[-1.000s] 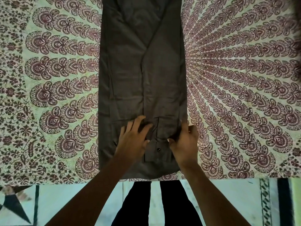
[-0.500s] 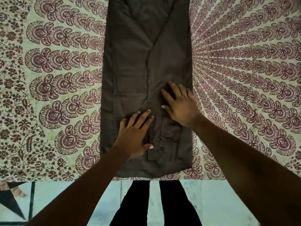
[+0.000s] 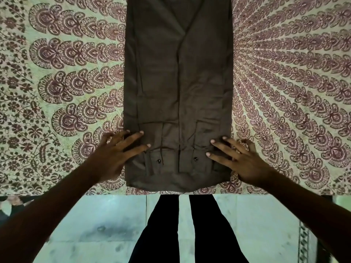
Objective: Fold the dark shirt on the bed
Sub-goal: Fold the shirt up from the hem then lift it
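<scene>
Your dark shirt lies flat on the bed, already narrowed to a long strip, cuffs nearest you at the bed's edge. Your left hand and right hand flank its near end, fingers spread apart, tips resting on the cloth, gripping nothing. Lift unevenly and the tucked sleeves may slide out — or the near hem could slip off the edge. No label or writing is readable
</scene>
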Tool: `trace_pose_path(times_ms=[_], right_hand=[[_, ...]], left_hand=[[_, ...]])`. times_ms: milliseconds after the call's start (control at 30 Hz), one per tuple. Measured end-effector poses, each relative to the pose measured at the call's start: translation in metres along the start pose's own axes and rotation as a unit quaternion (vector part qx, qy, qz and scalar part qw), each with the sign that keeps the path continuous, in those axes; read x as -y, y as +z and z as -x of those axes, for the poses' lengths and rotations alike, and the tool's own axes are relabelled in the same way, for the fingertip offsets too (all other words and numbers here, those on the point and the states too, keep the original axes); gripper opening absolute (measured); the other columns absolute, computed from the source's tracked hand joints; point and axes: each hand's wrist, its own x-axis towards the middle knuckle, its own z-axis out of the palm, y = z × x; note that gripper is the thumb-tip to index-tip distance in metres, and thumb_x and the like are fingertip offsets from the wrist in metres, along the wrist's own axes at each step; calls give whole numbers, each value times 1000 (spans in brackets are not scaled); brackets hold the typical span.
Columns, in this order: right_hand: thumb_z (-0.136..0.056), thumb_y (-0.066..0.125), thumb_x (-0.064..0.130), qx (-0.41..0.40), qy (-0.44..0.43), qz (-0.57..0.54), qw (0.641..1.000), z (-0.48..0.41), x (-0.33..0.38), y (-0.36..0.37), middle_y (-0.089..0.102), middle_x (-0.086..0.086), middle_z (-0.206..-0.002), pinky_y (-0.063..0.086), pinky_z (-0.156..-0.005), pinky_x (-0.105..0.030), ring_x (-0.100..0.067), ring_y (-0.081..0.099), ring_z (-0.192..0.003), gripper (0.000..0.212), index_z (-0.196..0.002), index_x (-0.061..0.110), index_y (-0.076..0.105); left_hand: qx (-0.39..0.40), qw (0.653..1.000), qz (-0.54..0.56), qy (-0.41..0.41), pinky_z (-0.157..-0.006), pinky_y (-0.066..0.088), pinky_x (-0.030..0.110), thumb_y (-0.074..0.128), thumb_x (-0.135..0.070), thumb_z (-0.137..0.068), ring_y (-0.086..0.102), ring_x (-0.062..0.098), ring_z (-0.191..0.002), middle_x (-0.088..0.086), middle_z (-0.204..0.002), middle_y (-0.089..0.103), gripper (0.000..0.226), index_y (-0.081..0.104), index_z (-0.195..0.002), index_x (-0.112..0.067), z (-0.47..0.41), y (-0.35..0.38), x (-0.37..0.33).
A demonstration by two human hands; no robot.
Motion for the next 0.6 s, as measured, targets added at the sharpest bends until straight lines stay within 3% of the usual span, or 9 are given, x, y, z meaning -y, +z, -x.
trace_pose_path(times_ms=[100, 200, 300, 367, 433, 533, 600], right_hand=[[-72, 57, 2, -2, -60, 1, 998, -20, -5, -5, 25, -3, -171, 37, -100, -59, -33, 35, -151, 97, -157, 43, 34], [-79, 66, 17, -6, -113, -10, 994, -38, -9, -4, 41, -7, -163, 36, -103, -59, -29, 46, -144, 74, -147, 41, 51], [-80, 71, 21, -59, -113, -39, 991, -47, -8, -2, 56, -6, -150, 34, -101, -55, -28, 56, -133, 52, -130, 36, 66], [-78, 77, 21, -99, -98, -64, 988, -47, -4, -1, 61, -4, -144, 32, -100, -53, -26, 56, -129, 43, -119, 33, 71], [-80, 70, 19, -132, -70, -98, 984, -48, 0, -2, 65, -1, -137, 31, -97, -50, -25, 57, -125, 36, -114, 30, 71], [-74, 50, 20, -163, 23, -213, 963, -51, 9, -16, 70, 0, -123, 28, -93, -42, -20, 59, -117, 50, -121, 27, 65], [-69, 48, 19, -211, 97, -291, 928, -56, 14, -30, 70, 1, -118, 28, -92, -39, -18, 59, -114, 57, -124, 25, 62]], left_hand=[[-23, 1000, -2, 14, -101, 38, 62, 92, -24, -56, 45, 41, -134, 12, -159, 40, 105, 47, -148, -43, -12, -5, 2], [-63, 998, 5, 20, -104, 38, 58, 88, -15, -63, 52, 42, -128, 15, -145, 53, 78, 63, -135, -35, -23, -10, 0], [-147, 988, 2, 57, -104, 43, 53, 83, -7, -73, 61, 39, -123, 16, -134, 63, 50, 73, -120, -22, -33, -7, -9], [-176, 981, 22, 75, -106, 37, 48, 81, -10, -74, 64, 33, -123, 11, -132, 66, 39, 76, -111, -21, -38, -7, -9], [-188, 978, 79, 53, -108, 29, 45, 67, -16, -78, 64, 23, -122, 1, -128, 67, 30, 74, -105, -28, -42, -10, -6], [-187, 952, 241, -6, -113, 23, 42, 56, -7, -73, 60, 4, -116, -16, -116, 71, 44, 69, -102, -37, -53, -21, 2], [-190, 904, 383, -23, -111, 38, 39, 51, 1, -75, 65, 0, -110, -16, -108, 75, 48, 72, -100, -34, -61, -39, 8]])
